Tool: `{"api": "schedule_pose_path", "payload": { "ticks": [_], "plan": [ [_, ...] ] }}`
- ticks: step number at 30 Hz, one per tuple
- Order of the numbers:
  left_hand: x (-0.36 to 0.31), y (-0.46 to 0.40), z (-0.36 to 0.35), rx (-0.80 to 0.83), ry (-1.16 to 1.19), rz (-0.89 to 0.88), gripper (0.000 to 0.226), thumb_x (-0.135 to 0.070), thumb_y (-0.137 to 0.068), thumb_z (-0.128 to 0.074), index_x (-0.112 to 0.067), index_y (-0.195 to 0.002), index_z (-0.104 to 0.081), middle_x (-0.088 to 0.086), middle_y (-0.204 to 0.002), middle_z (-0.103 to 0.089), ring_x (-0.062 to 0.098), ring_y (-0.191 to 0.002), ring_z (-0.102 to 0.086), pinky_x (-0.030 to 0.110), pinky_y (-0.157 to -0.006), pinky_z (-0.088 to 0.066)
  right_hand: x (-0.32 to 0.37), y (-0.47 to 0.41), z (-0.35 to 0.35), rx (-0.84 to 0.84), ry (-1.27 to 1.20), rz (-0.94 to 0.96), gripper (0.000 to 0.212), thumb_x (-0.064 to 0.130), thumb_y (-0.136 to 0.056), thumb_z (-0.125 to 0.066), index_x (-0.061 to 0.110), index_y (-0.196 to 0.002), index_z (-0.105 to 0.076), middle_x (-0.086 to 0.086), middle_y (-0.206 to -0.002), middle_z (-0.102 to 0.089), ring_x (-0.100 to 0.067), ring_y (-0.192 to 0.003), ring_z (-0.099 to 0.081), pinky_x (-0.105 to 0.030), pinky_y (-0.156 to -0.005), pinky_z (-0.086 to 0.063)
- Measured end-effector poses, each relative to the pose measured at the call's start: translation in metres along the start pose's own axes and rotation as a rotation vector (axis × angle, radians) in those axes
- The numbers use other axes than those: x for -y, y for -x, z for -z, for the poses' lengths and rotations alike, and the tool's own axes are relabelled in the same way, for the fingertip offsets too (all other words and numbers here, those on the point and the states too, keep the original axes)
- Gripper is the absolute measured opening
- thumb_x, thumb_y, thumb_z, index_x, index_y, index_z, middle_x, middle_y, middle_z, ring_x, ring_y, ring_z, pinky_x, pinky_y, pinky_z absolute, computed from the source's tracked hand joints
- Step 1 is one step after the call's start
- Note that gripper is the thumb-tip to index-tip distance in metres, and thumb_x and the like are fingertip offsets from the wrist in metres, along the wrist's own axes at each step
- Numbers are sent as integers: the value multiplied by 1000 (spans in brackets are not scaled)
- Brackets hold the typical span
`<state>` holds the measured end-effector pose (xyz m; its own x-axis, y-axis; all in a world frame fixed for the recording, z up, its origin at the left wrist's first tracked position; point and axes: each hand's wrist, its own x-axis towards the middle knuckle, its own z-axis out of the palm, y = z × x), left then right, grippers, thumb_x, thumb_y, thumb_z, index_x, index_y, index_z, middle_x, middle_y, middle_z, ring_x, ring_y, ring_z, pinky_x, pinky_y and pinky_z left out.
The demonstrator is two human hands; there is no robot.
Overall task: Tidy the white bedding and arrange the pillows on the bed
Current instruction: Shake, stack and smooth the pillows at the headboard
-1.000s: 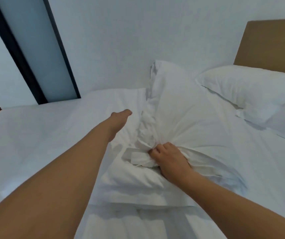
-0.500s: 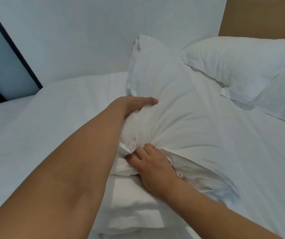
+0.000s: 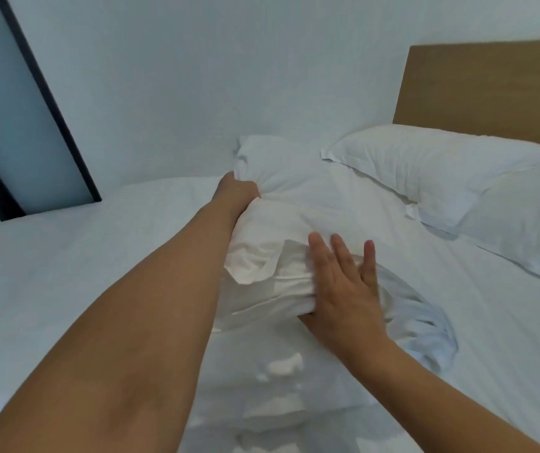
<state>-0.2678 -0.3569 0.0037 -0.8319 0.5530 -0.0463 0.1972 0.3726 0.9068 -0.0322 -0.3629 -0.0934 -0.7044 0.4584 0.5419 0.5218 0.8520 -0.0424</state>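
White cotton pillow (image 3: 295, 204) sits mid-bed beside the headboard pillows (image 3: 442, 171), our left hand (image 3: 237, 191) gripping its far end, fingers hidden, right hand (image 3: 344, 282) flat with fingers straight, so we'd guess the loose case bunches if we yank.

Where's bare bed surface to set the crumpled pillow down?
Free: flat sheet left of the left hand, up to the wall. Crowded: the crumpled pillow under the right hand, and two pillows by the headboard.
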Motion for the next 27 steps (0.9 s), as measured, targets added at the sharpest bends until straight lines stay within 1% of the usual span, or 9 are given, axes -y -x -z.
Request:
{"api": "schedule_pose_path", "payload": {
  "ticks": [5, 9, 12, 14, 16, 18, 22, 25, 27],
  "plan": [
    [34, 12, 141, -170, -80, -24, 58, -12, -85, -64, -6, -138, -42, 10, -134, -51, 24, -103, -54, 26, -78, -40, 108, -23, 30, 71, -63, 237, 89, 53, -67, -71, 15, -142, -42, -2, -145, -49, -26, -134, -45, -59, -112, -23],
    [111, 35, 249, -252, -299, 33, 52, -25, -78, -69, -12, -125, -53, 8, -121, -59, 31, -107, -58, 31, -78, -46, 175, -28, 45, 340, -278, 486, 78, 56, -87, -55, 31, -152, -20, 8, -158, -25, -11, -145, -19, -45, -121, -3],
    [164, 61, 285, -118, -338, 372, 91, -51, -79, -73, -12, -148, -27, 17, -142, -45, 36, -123, -49, 43, -96, -42, 164, -38, 40, 407, -234, 287, 65, 67, -93, -28, 40, -151, -17, 12, -159, -19, -10, -148, -10, -53, -118, 6],
    [175, 72, 282, 98, -184, 542, 99, -71, -69, -70, -20, -145, -35, 10, -141, -48, 32, -118, -53, 43, -94, -43, 141, -45, 27, 577, -234, 54, 64, 71, -92, -14, 46, -150, -9, 11, -162, -7, -16, -149, 0, -56, -116, 9],
    [165, 78, 263, 182, -208, 453, 69, -67, -74, -68, -23, -125, -51, 2, -127, -54, 25, -101, -57, 35, -81, -43, 121, -40, 9, 711, -186, -57, 63, 72, -91, -9, 50, -149, -1, 12, -162, 4, -18, -149, 7, -58, -115, 10],
    [143, 71, 239, 11, -350, 183, 36, -36, -83, -66, -16, -111, -57, 4, -118, -58, 22, -83, -56, 29, -67, -42, 108, -26, -5, 740, -105, -96, 63, 68, -92, -5, 47, -150, 7, 10, -162, 13, -19, -149, 12, -59, -115, 9],
    [83, 58, 232, -321, -501, -294, 26, -14, -82, -54, -12, -107, -48, 6, -99, -51, 27, -89, -49, 31, -72, -37, 113, -12, -19, 601, -294, -158, 60, 59, -94, -1, 43, -150, 12, 12, -161, 15, -12, -148, 15, -53, -117, 11],
    [95, 45, 263, -438, -656, -314, 41, -16, -81, -55, -12, -121, -47, 14, -110, -57, 36, -102, -54, 37, -77, -41, 133, -21, -12, 526, -478, -66, 58, 57, -98, -16, 40, -153, -7, 13, -162, -1, -5, -148, 4, -47, -119, 8],
    [148, 36, 282, -350, -669, -73, 56, -34, -74, -60, -15, -125, -47, 15, -114, -57, 37, -105, -56, 40, -85, -45, 133, -33, -8, 497, -407, -44, 55, 55, -99, -26, 37, -151, -24, 11, -161, -14, -7, -148, -6, -51, -119, 3]
  ]
}}
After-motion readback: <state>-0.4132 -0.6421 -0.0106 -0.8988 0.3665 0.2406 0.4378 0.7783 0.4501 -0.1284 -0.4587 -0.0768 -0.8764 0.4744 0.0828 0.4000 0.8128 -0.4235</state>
